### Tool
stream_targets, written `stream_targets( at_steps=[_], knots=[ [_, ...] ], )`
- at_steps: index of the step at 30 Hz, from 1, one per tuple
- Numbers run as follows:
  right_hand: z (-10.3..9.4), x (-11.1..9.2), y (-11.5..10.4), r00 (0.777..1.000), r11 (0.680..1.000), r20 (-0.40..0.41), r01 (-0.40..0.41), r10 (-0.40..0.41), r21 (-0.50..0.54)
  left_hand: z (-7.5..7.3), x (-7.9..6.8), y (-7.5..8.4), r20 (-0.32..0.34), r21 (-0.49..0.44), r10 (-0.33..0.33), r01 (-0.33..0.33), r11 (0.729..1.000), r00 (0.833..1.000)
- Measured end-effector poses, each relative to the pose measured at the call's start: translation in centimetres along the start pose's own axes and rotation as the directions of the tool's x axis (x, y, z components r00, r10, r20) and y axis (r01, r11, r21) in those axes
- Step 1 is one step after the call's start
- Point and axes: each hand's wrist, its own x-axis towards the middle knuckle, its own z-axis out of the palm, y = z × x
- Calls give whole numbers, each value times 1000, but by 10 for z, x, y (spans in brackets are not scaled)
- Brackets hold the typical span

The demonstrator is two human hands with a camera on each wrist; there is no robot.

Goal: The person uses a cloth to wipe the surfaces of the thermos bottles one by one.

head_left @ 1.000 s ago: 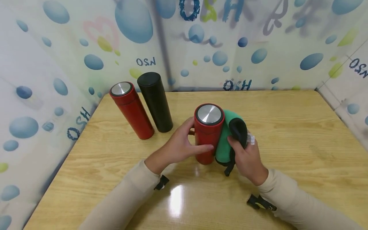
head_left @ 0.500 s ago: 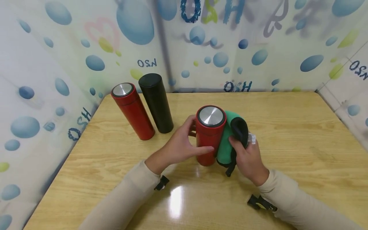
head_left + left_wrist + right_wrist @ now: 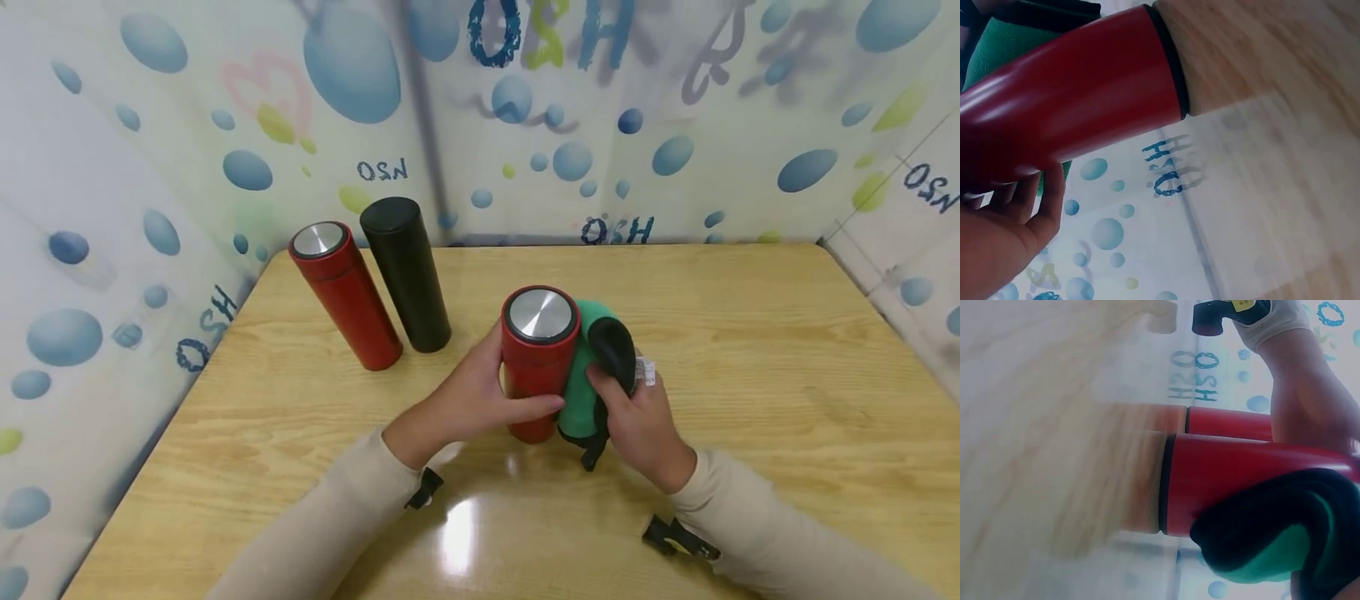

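Note:
A red thermos with a brushed-metal lid stands upright on the wooden table. My left hand grips it from the left, its thumb across the front. In the left wrist view, the fingers of this hand curl along the red thermos. On the other side, my right hand holds a folded green cloth with black trim against the thermos. A white tag shows beside the right fingers. In the right wrist view, the cloth touches the thermos wall; most right-hand fingers are hidden.
A second red thermos and a black thermos stand side by side at the back left. Behind the wooden table hangs a wall covering with blue spots. Black devices are strapped at both wrists.
The red thermos, the cloth and both hands have shifted slightly left and nearer. The left hand now sits closer around the thermos. The head view has tilted a little.

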Motion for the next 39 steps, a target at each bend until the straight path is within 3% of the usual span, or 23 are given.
stream_targets(
  at_steps=[10,13,16,21,26,29,32,34,36,39],
  knots=[
    [3,1,4,990,991,94,-92,102,-97,0,-4,3,-130,72,-41,51,996,991],
    [3,1,6,990,988,107,-79,93,-135,-2,-5,3,-187,82,3,12,997,982],
    [2,2,6,990,987,115,-63,80,-148,-5,-5,4,-243,65,87,-73,995,966],
    [1,4,5,974,984,146,-161,171,-77,-7,-10,6,-347,24,201,-206,978,916],
    [-3,10,4,938,947,140,-321,317,0,-5,-11,7,-464,-11,304,-349,937,832],
    [-3,13,6,917,929,158,-370,365,-2,-4,-10,7,-522,-13,358,-427,904,774],
    [-2,13,11,885,907,238,-419,399,35,-4,-11,5,-572,28,408,-480,877,711],
    [-1,12,13,857,887,304,-457,416,74,-4,-11,4,-599,58,423,-491,869,680],
    [0,12,14,831,865,358,-490,425,112,-5,-10,4,-612,68,423,-488,870,669],
    [1,11,14,817,841,384,-517,430,159,-6,-10,4,-611,66,398,-457,887,684]
  ],
)
